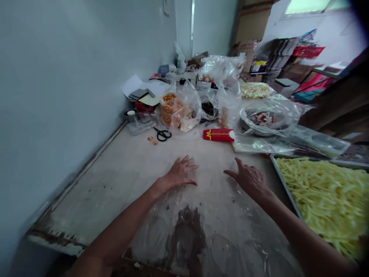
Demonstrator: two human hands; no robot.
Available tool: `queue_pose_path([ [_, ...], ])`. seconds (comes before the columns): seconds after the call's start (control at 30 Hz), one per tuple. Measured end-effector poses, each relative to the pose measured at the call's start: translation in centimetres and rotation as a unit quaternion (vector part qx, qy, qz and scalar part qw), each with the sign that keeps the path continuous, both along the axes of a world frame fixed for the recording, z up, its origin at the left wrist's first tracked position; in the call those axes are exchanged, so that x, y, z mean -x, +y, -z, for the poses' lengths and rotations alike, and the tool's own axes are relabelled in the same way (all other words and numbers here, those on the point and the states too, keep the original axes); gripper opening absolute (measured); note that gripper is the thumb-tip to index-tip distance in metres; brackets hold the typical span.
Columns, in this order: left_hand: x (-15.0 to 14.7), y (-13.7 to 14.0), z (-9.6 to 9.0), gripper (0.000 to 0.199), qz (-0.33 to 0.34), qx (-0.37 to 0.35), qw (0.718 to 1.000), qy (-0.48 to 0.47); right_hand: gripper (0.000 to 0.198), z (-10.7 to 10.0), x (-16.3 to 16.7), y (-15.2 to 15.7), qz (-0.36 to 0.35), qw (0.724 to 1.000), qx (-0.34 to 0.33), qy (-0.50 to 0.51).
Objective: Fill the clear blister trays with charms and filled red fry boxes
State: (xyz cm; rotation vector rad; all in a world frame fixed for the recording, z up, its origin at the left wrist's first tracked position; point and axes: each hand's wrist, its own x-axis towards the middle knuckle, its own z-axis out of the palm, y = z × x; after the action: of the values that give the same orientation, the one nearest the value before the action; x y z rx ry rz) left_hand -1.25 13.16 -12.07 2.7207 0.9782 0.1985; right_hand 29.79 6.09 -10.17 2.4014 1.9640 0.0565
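Table [115, 165]: clear film [225, 250] seemingly lay spread, near edge.
Left hand [184, 170], right hand [249, 177]: splayed, gripping nothing visible.
Tray [285, 185], right edge: strips [340, 196] lay untouched.

Open tabletop [115, 165] left, tray [286, 187] right

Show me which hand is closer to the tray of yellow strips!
The right hand. It is between the left hand and the tray, so the left hand is farther away.

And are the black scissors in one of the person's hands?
No, the black scissors lie on the table, beyond the left hand and the right hand, touching neither.
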Motion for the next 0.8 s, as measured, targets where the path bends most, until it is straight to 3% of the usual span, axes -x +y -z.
queue_pose_path([
  [0.3,4.1,1.3,0.1,0.058,0.021,-0.044,0.997,-0.053,0.065,-0.6,3.0,0.7,-0.021,0.995,0.035,0.092],
  [0.6,3.9,3.0,0.5,0.055,0.001,-0.027,0.995,-0.095,0.065,-0.9,3.8,-0.3,-0.052,0.991,0.033,0.116],
  [0.8,3.7,3.9,0.2,0.052,-0.022,-0.040,0.998,-0.051,0.065,-0.5,3.0,-0.3,-0.079,0.990,0.031,0.116],
])
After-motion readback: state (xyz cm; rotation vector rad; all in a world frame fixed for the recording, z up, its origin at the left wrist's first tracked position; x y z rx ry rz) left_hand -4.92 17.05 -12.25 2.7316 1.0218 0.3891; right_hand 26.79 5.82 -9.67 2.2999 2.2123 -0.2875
